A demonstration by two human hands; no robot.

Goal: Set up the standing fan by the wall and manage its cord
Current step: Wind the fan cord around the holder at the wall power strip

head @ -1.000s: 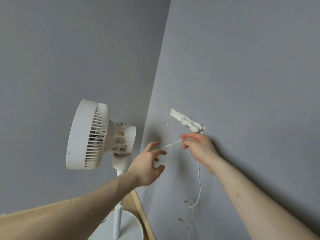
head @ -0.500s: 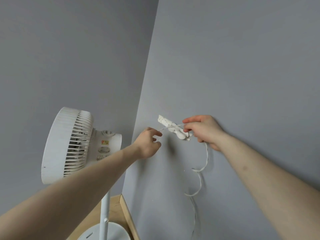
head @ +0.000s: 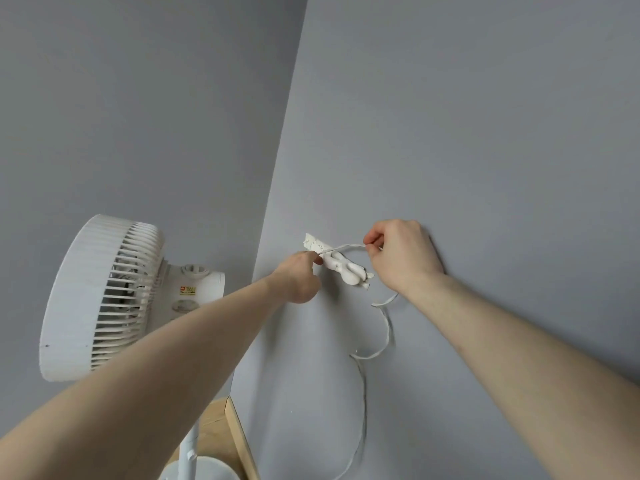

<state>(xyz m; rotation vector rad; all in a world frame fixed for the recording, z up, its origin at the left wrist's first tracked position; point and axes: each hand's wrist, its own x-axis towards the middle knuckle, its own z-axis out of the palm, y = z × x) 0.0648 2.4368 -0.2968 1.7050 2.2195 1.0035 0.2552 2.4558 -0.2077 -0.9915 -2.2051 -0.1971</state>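
Note:
A white standing fan [head: 100,299] stands in the corner at the left, its head turned left, on a white pole [head: 188,455] with a round base [head: 204,471]. A white wall hook [head: 337,263] is fixed on the grey right wall. The thin white cord [head: 362,393] hangs down the wall in loose bends. My left hand [head: 299,278] pinches the cord just left of the hook. My right hand [head: 401,254] pinches it to the hook's upper right. The stretch of cord between my hands lies across the top of the hook.
Two grey walls meet in a corner [head: 277,168] behind the fan. A wooden floor [head: 214,431] with a wooden skirting strip [head: 242,441] shows at the bottom.
Both hands have risen to the hook with the cord. The left hand closed on the cord, which is now pulled straight over the hook. The view has shifted right and up.

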